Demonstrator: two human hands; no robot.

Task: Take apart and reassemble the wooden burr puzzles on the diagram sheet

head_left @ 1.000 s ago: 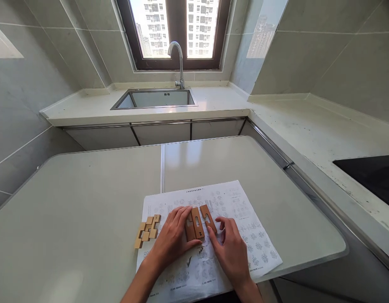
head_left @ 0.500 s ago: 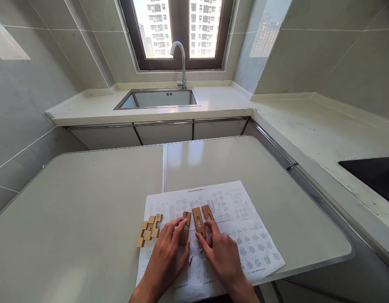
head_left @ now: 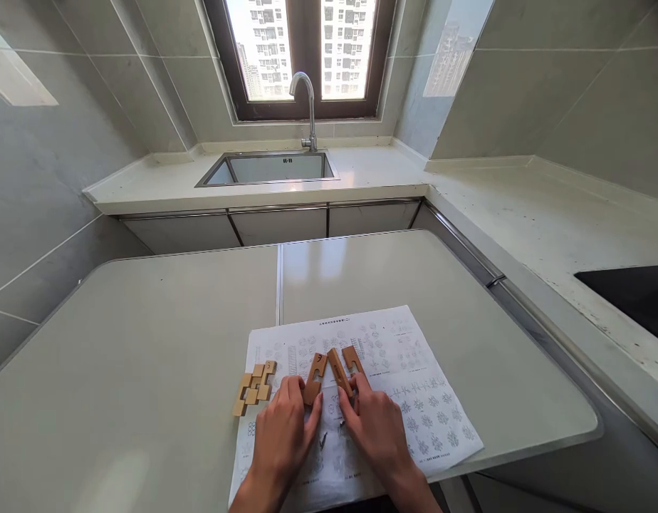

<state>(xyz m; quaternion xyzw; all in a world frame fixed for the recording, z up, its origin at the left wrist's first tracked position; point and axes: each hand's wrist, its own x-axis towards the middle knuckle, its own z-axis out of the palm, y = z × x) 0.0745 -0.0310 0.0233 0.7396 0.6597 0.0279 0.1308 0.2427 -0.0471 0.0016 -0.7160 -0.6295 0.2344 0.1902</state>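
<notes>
Three brown wooden puzzle pieces lie side by side on a printed sheet. My left hand has its thumb and fingers closed around the near end of the left notched puzzle piece, which bears a black mark. My right hand pinches the near end of the middle puzzle piece between thumb and fingers; this piece is turned partly onto its edge. Beside my right fingertips lies the right notched puzzle piece. To the left sits a group of lighter wooden pieces, put together in a staggered row.
The printed sheet, covered with small diagrams, lies on a white table with a seam. Beyond are a counter with a sink, a faucet and a window. A black panel lies at far right.
My left hand has drawn back, showing more of the left piece, now tilted slightly. The middle piece has been rolled from lying flat towards its edge by my right hand.
</notes>
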